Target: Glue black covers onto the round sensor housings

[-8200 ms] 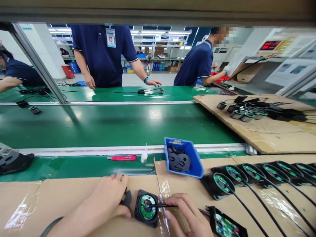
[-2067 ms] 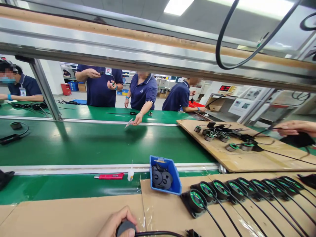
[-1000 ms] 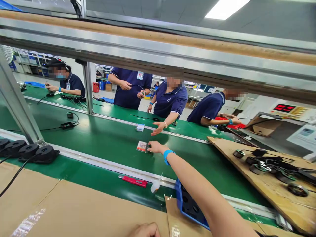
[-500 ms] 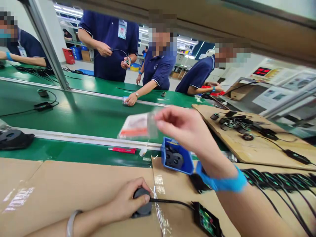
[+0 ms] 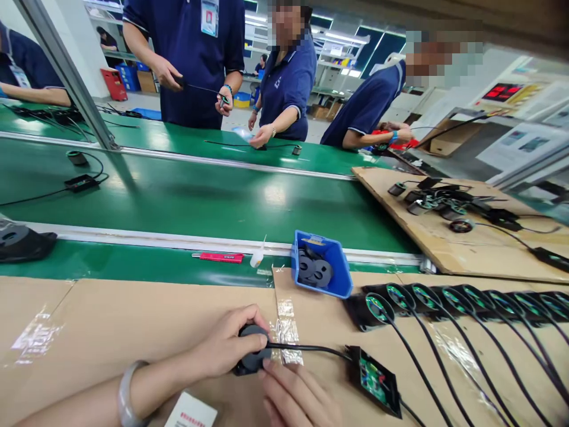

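My left hand (image 5: 222, 347) is closed around a round black housing (image 5: 256, 356) on the cardboard, its thumb lying over the top by the cable. My right hand (image 5: 300, 391) has its fingertips drawn together against the housing's lower right edge; anything small between them is hidden. A black cable (image 5: 311, 349) runs right from the housing to an open black case with a green circuit board (image 5: 376, 379). Below my left wrist, a white packet with red print (image 5: 191, 410) lies partly cut off by the frame.
A blue bin (image 5: 340, 276) holds black round parts. Left of it are a small white dropper bottle (image 5: 256, 256) and a red cutter (image 5: 221, 257). Cabled housings (image 5: 422, 296) stand in a row at right. Co-workers stand beyond the green belt (image 5: 200, 201).
My right hand has come down from above the belt to the housing, without the clear packet it held. A white packet now lies below my left wrist. A co-worker's hand moved back right.
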`<state>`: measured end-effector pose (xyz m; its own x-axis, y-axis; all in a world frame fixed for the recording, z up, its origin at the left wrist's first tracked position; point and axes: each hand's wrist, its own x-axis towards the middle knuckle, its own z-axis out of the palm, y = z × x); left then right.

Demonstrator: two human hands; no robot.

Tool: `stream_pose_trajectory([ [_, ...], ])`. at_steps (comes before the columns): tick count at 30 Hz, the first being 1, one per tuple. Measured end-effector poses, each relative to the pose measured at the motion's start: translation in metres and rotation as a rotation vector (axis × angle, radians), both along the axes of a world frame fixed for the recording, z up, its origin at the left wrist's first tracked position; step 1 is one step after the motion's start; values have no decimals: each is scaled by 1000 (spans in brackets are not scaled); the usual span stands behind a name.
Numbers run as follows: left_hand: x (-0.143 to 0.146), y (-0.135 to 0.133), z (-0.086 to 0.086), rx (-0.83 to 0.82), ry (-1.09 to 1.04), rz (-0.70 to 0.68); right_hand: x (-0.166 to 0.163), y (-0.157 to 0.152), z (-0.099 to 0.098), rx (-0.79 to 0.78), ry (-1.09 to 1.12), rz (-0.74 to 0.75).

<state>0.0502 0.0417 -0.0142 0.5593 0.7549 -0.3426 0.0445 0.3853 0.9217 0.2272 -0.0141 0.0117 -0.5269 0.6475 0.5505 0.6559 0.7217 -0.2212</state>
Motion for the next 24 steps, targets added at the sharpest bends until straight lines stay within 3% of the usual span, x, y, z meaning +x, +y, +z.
stream_pose_trajectory([
  [7, 7, 12, 7, -95, 78, -30, -1, -4, -9, 48, -169, -167],
  [15, 15, 13, 6, 0, 180, -11, -9, -1, 0, 184, -325, -175],
  [18, 19, 11, 7, 71, 261, 12, -12, 2, -1, 191, -339, -158],
  [24, 21, 7, 6, 60, 242, 30, -9, 7, 2, 133, -282, -187],
])
